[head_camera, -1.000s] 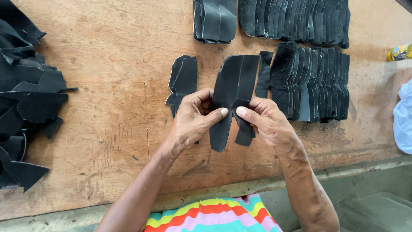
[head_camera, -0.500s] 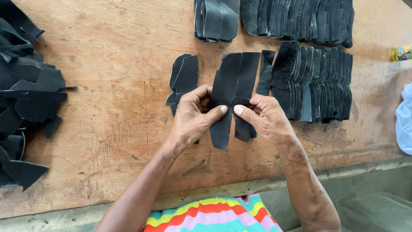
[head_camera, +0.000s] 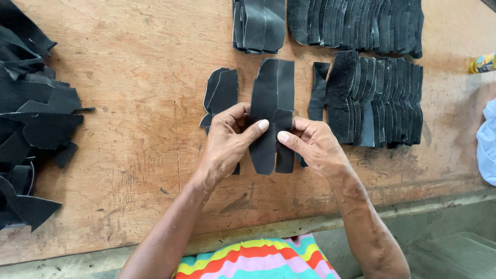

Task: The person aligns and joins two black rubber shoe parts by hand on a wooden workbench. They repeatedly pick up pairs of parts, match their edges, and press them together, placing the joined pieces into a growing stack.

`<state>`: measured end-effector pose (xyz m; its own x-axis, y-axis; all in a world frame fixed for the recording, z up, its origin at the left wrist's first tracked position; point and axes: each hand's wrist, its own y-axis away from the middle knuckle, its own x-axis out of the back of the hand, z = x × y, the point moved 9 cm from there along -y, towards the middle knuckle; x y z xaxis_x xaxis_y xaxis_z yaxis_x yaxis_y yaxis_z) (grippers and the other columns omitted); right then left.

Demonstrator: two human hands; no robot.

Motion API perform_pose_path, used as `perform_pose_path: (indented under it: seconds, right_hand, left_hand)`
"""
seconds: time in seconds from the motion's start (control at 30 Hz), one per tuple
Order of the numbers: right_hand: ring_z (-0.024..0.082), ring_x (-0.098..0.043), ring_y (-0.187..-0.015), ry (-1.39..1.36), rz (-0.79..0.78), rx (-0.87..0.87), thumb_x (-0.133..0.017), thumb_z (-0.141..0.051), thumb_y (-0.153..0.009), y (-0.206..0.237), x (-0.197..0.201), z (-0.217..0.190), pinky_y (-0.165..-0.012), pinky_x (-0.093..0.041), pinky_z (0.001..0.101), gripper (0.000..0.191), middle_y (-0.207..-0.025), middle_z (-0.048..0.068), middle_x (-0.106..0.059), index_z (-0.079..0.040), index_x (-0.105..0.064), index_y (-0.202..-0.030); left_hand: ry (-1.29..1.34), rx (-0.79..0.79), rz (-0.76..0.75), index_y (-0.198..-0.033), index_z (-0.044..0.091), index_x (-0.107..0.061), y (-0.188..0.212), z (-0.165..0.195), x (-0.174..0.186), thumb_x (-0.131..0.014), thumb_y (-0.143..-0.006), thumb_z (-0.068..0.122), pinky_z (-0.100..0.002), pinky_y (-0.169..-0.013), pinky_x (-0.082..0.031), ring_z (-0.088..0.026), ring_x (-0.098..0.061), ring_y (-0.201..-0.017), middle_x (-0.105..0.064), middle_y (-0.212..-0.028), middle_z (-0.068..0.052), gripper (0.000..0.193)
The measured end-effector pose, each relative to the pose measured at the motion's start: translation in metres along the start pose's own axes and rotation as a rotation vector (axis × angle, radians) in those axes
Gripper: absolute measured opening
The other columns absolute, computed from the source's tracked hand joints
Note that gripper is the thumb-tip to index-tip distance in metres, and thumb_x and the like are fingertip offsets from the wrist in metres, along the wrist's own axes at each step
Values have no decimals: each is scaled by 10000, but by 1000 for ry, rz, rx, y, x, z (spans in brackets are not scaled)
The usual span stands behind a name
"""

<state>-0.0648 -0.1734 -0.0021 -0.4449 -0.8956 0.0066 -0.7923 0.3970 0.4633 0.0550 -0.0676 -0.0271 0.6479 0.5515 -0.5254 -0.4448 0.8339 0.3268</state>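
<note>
My left hand [head_camera: 227, 142] and my right hand [head_camera: 312, 144] both pinch a flat black leather cut piece [head_camera: 274, 93] held upright over the wooden table [head_camera: 139, 77]. The two thumbs meet at the middle of the piece, near its seam. A second black cut piece [head_camera: 221, 93] lies flat just left of it, partly under my left hand. A narrow black strip [head_camera: 318, 90] lies just right of the held piece.
Rows of overlapped black cut pieces [head_camera: 385, 98] lie to the right, more rows [head_camera: 356, 23] at the back, and a small stack [head_camera: 258, 23] at back centre. A loose heap of black scraps [head_camera: 31, 119] fills the left edge. A yellow object [head_camera: 483, 63] and pale cloth [head_camera: 488, 150] sit far right.
The held piece has turned from tilted to nearly upright and shifted slightly left. Both thumbs have closed in on its middle.
</note>
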Motion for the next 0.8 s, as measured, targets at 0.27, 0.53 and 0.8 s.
perform_pose_path:
  seconds: [0.27,0.53,0.8]
  right_hand:
    - [80,-679,-885,97,36,-9,-629,-87,-1013,9,6,-4,-766,-599,223,297,-1026,67,-740,55,-685,-1267]
    - [87,-682,-911,48,31,26,-639,-66,-995,5,3,-5,-803,-603,227,312,-1059,69,-740,53,-678,-1280]
    - [93,-691,-948,106,43,38,-645,-77,-987,2,2,-6,-837,-602,226,308,-1073,81,-748,48,-677,-1267]
  left_hand:
    - [71,30,-74,-1205,13,-679,2,0,-8,-732,-876,-35,-272,-868,-630,-95,-704,-919,-757,-1039,-69,337]
    - [17,-47,-64,-1187,17,-681,3,9,-8,-727,-897,-34,-254,-837,-634,-83,-707,-905,-756,-1039,-58,298]
    - [-66,-82,-16,-1190,37,-692,4,11,-5,-741,-894,-7,-244,-810,-638,-74,-707,-884,-754,-1019,-42,303]
